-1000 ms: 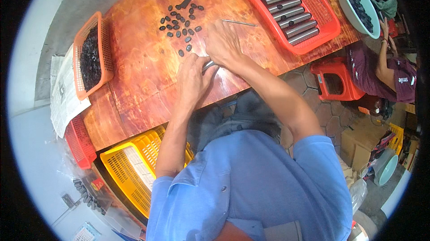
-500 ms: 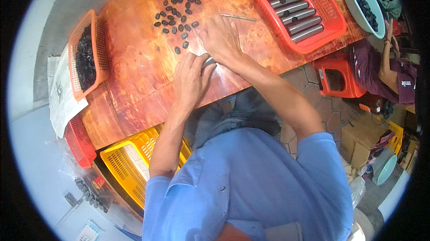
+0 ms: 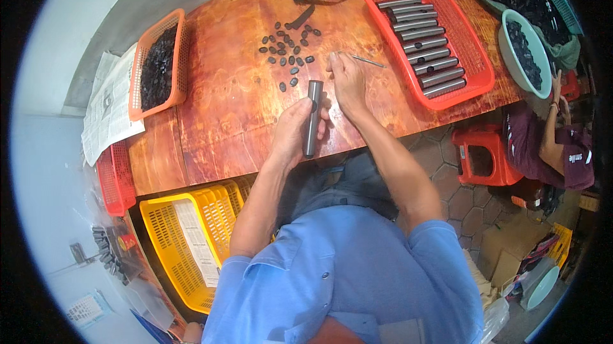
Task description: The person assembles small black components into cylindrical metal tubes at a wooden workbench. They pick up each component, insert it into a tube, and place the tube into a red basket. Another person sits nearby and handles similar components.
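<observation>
My left hand (image 3: 295, 128) is closed around a grey metal cylinder (image 3: 313, 133), its long side running away from me. A dark oval spot shows on the cylinder's side beside my thumb. To the right, my right hand (image 3: 349, 86) is apart from the cylinder, its fingers drawn together; whatever they hold, if anything, is too small to make out. Close to those fingertips lies a thin metal pick-like tool (image 3: 370, 62), its left end partly hidden. Beyond my hands, several small black oval pieces (image 3: 292, 60) are scattered on the wooden table (image 3: 223, 133).
A red basket (image 3: 469, 91) at the right holds several similar cylinders. Left stands an orange basket (image 3: 181, 69) of black pieces, on newspaper (image 3: 108, 123). A pale green basin (image 3: 544, 76) of black pieces stands far right, near another person's arm (image 3: 552, 111). Yellow crates (image 3: 169, 242) sit below the table edge.
The cylinder, earlier low between both hands and mostly covered, now shows along its length in my left hand. My right hand has come away from it. The whole view has shifted.
</observation>
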A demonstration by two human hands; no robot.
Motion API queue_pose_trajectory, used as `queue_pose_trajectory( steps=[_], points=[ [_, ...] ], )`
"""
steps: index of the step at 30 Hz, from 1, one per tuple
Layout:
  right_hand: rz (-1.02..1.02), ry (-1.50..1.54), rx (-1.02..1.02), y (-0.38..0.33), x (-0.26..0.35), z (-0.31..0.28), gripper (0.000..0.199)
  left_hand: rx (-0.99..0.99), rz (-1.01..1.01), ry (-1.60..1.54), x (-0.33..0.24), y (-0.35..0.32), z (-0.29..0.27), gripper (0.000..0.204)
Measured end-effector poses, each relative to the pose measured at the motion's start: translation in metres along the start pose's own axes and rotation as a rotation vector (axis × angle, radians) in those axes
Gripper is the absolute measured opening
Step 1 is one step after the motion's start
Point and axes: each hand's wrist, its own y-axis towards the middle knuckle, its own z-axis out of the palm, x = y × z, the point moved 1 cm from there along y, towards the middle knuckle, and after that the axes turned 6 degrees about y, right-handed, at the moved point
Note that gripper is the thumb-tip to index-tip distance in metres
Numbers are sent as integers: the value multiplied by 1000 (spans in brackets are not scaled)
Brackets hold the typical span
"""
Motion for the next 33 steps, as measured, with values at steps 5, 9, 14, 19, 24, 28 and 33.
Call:
queue_pose_trajectory(
  steps=[5, 9, 14, 19, 24, 28, 33],
  points=[
    [115, -2, 68, -3, 10, -3, 47, -54, 80, 163, 3, -6, -7, 40],
    [125, -4, 79, -3, 10, -5, 46, -70, 65, 2, -4, -11, 1, 41],
    [74, -48, 99, -3, 4, -3, 43, -57, 24, 42, -2, -16, -5, 54],
    [75, -7, 96, -2, 2, -3, 43, 8, -41, -153, 2, -15, -6, 74],
    [41, -6, 104, 1, 6, -3, 45, 26, -6, -295, -2, -14, 2, 72],
    [111, 78, 128, -7, 10, 6, 44, -97, 52, -200, 20, -26, -7, 51],
    [-40, 1, 170, 2, -4, -3, 40, -262, 111, 51, 26, -28, 8, 43]
  ],
)
